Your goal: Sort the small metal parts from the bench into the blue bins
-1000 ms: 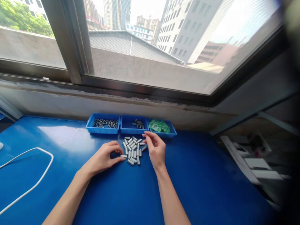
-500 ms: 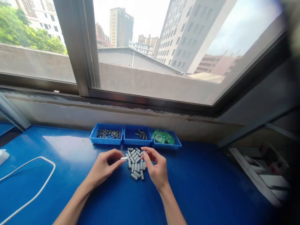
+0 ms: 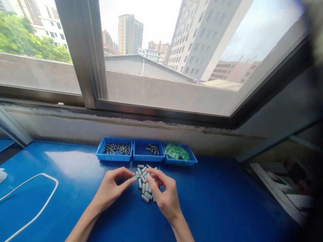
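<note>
Blue tabletop (image 3: 214, 201) fills much of the lower frame beneath a large window (image 3: 161, 110), with a white cable (image 3: 40, 210) curving at lower left. Near the centre lies a loose pile of metal pieces (image 3: 143, 188), short silvery rods, just below three blue trays (image 3: 113, 158). One metal piece (image 3: 136, 176) is at the pile's upper left, pinched near its left end by the thumb and forefinger of the left hand (image 3: 109, 188); it looks stiff, fairly light and hard to damage, though smooth sides could let it slip, so a grip across its middle would probably be surest. That forearm slants up from the bottom edge, left of centre. Opposite, the right hand (image 3: 165, 191) arches over the pile's right side, wrist bent leftward, thumb and forefinger tips close together; whether they hold anything I cannot tell
</note>
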Tool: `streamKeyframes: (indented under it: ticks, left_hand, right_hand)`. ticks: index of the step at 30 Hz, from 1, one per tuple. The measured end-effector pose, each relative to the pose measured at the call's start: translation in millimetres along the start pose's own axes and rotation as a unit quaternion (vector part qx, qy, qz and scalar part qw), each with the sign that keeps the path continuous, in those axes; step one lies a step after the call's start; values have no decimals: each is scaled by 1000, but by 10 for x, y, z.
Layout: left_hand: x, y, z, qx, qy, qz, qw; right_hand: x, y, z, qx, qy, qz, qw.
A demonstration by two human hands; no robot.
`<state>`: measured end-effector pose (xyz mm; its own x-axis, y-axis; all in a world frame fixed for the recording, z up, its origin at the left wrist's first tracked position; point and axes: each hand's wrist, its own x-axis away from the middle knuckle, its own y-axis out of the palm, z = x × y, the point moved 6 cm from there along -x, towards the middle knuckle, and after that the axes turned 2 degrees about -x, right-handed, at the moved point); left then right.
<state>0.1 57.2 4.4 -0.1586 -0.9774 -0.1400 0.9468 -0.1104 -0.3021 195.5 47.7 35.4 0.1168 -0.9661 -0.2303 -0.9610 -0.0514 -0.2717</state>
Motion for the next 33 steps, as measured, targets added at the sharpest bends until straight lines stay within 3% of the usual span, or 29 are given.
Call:
streamKeyframes:
  ticks: [10, 17, 24, 33]
  left_hand:
    - [137, 89, 206, 46, 35, 38, 998]
    - [122, 162, 92, 63, 25, 45, 997]
    - [114, 164, 155, 30, 57, 46, 997]
    - [46, 71, 144, -126, 76, 105, 984]
  right_hand:
    - [17, 188, 69, -79, 33, -30, 996]
    - [9, 228, 130, -116, 45, -20, 992]
    - [-19, 244, 179, -183, 61, -13, 981]
    - [-395, -22, 222, -176, 84, 133, 972]
